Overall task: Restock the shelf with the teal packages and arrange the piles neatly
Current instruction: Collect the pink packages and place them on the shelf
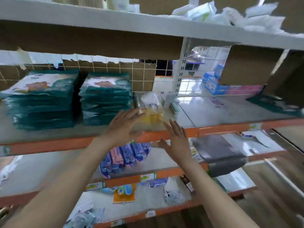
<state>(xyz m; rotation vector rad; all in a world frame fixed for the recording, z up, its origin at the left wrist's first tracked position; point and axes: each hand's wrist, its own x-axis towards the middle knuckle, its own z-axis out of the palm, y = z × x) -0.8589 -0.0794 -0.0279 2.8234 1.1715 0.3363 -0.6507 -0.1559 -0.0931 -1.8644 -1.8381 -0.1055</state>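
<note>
Teal plastic packages (pixel 105 102) are stacked; left hand (pixel 125 124) and right hand (pixel 176 137) are held flat, empty, flanking a yellowish clear packet (pixel 152 119), likely for shifting.

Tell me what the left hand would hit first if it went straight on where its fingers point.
Most likely the yellowish packet on the orange-edged shelf: the left hand aims its straight fingers at the packet's left side. Blur hides whether they already touch it.
</note>
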